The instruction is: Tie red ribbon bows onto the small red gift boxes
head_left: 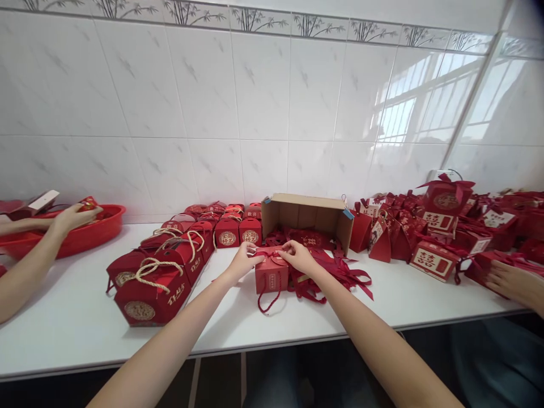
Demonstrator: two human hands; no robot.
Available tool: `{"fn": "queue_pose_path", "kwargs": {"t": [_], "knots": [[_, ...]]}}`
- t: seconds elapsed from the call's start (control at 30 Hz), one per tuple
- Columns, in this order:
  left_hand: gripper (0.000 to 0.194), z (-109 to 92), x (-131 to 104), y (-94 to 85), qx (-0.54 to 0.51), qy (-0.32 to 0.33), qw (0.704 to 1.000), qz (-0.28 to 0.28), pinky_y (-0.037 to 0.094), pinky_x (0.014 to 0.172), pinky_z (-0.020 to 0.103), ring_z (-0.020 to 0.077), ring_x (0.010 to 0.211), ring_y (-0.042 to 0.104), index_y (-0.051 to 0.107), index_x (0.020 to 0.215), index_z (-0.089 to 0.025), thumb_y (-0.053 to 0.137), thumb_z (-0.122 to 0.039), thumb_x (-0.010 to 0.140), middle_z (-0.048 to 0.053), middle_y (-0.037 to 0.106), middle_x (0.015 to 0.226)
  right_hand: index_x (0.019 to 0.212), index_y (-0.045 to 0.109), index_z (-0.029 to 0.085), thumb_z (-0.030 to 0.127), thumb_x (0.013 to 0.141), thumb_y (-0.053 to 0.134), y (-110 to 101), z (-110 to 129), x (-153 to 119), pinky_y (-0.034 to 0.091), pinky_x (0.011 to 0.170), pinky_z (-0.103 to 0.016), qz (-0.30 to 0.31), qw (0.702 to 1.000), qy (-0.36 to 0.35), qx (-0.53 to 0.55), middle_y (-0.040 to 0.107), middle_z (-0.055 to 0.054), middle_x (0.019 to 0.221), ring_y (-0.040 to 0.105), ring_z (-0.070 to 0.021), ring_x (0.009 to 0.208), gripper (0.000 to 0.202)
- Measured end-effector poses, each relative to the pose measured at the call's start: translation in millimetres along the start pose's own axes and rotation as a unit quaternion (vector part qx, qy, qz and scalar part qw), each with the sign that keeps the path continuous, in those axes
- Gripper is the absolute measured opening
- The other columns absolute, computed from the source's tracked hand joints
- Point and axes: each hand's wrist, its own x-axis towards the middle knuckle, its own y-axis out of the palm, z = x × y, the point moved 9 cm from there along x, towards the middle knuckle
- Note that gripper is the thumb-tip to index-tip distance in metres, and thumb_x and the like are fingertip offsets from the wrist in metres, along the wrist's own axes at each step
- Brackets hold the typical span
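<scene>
Wall (263,85): white tile
Table (232,331): white, bears a box (272,281)
Left hand (243,259): pinches the box's ribbon (271,255)
Right hand (300,258): pinches ribbon too

The person's left hand (246,260) and right hand (298,256) are both bare, with slender fingers. The left forearm (181,334) and the right forearm (368,320) are bare also, narrow at the wrist and gradually wider. Lower, dark bluish trousers (272,381) are visible dimly, in shadow.
</scene>
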Motion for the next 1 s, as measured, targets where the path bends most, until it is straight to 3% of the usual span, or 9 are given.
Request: {"fn": "queue_pose_path", "kwargs": {"t": [0.13, 0.27, 0.4, 0.5, 0.57, 0.67, 0.77, 0.87, 1.0], "knots": [[0.035, 5, -2, 3.2, -0.025, -0.043, 0.999, 0.019, 0.053, 0.078, 0.036, 0.0185, 0.093, 0.06, 0.052, 0.117, -0.015, 0.058, -0.031, 0.087, 0.009, 0.058, 0.113, 0.089, 0.054, 0.018, 0.038, 0.076, 0.063, 13, -9, 0, 0.036, 0.057, -0.022, 0.004, 0.999, 0.013, 0.032, 0.045, 0.007, 0.062, 0.045, -0.0102, 0.059, 0.025], [0.047, 9, -5, 3.5, -0.014, -0.07, 0.997, 0.043, 0.045, 0.066, 0.025, 0.0156, 0.083, 0.059, 0.045, 0.111, -0.019, 0.068, -0.037, 0.074, 0.005, 0.06, 0.099, 0.09, 0.048, 0.02, 0.039, 0.077, 0.061, 16, -13, -5, 0.035, 0.052, -0.021, -0.001, 0.998, 0.04, 0.053, 0.044, 0.007, 0.064, 0.043, -0.0094, 0.056, 0.027], [0.045, 18, -8, 0.2, 0.034, -0.106, 0.991, 0.081, 0.035, 0.052, 0.024, 0.015, 0.062, 0.051, 0.053, 0.082, -0.018, 0.064, -0.059, 0.069, 0.0, 0.055, 0.07, 0.08, 0.046, 0.02, 0.05, 0.078, 0.057, 13, -13, -12, 0.028, 0.044, -0.022, 0.041, 0.995, 0.082, 0.034, 0.043, 0.007, 0.056, 0.038, -0.0089, 0.045, 0.032], [0.049, 24, -7, -5.2, 0.067, -0.117, 0.986, 0.097, 0.035, 0.049, 0.025, 0.0149, 0.058, 0.051, 0.054, 0.068, -0.016, 0.063, -0.064, 0.069, -0.001, 0.051, 0.061, 0.062, 0.045, 0.019, 0.056, 0.074, 0.06, 5, -10, -14, 0.024, 0.044, -0.023, 0.077, 0.993, 0.085, -0.005, 0.04, 0.005, 0.05, 0.034, -0.0081, 0.044, 0.042], [0.045, 29, -3, -10.3, 0.086, -0.124, 0.984, 0.099, 0.043, 0.055, 0.026, 0.0155, 0.065, 0.056, 0.059, 0.078, -0.014, 0.059, -0.058, 0.078, 0.001, 0.057, 0.071, 0.059, 0.044, 0.019, 0.055, 0.071, 0.064, -2, -5, -15, 0.024, 0.047, -0.023, 0.082, 0.994, 0.066, -0.028, 0.04, 0.005, 0.052, 0.034, -0.008, 0.047, 0.043], [0.034, 37, 1, -16.7, 0.113, -0.142, 0.976, 0.12, 0.053, 0.076, 0.036, 0.0186, 0.089, 0.061, 0.058, 0.109, -0.013, 0.054, -0.041, 0.089, 0.007, 0.062, 0.104, 0.068, 0.042, 0.02, 0.049, 0.069, 0.067, -14, 7, -17, 0.027, 0.05, -0.022, 0.075, 0.996, 0.019, -0.052, 0.04, 0.007, 0.057, 0.034, -0.0086, 0.052, 0.038], [0.034, 41, -3, -16.6, 0.129, -0.158, 0.959, 0.196, 0.053, 0.084, 0.042, 0.0212, 0.1, 0.06, 0.055, 0.118, -0.015, 0.054, -0.034, 0.09, 0.009, 0.058, 0.117, 0.067, 0.04, 0.02, 0.037, 0.073, 0.062, -21, 22, -25, 0.03, 0.052, -0.022, 0.097, 0.992, -0.033, -0.071, 0.039, 0.006, 0.061, 0.035, -0.0089, 0.055, 0.028], [0.026, 37, -18, -10.1, 0.116, -0.149, 0.936, 0.296, 0.054, 0.067, 0.031, 0.0148, 0.077, 0.061, 0.062, 0.104, -0.014, 0.061, -0.033, 0.086, 0.006, 0.064, 0.096, 0.054, 0.04, 0.018, 0.022, 0.071, 0.055, -27, 33, -35, 0.033, 0.057, -0.023, 0.113, 0.985, -0.072, -0.108, 0.042, 0.003, 0.065, 0.04, -0.0098, 0.059, 0.023], [0.028, 17, -44, 4.4, 0.058, -0.095, 0.917, 0.383, 0.03, 0.038, 0.022, 0.0087, 0.043, 0.035, 0.068, 0.069, -0.016, 0.075, -0.043, 0.067, -0.002, 0.047, 0.049, 0.048, 0.044, 0.017, 0.012, 0.063, 0.057, -31, 40, -45, 0.032, 0.06, -0.026, 0.068, 0.978, -0.093, -0.174, 0.043, -0.001, 0.068, 0.042, -0.0123, 0.063, 0.021]]}}
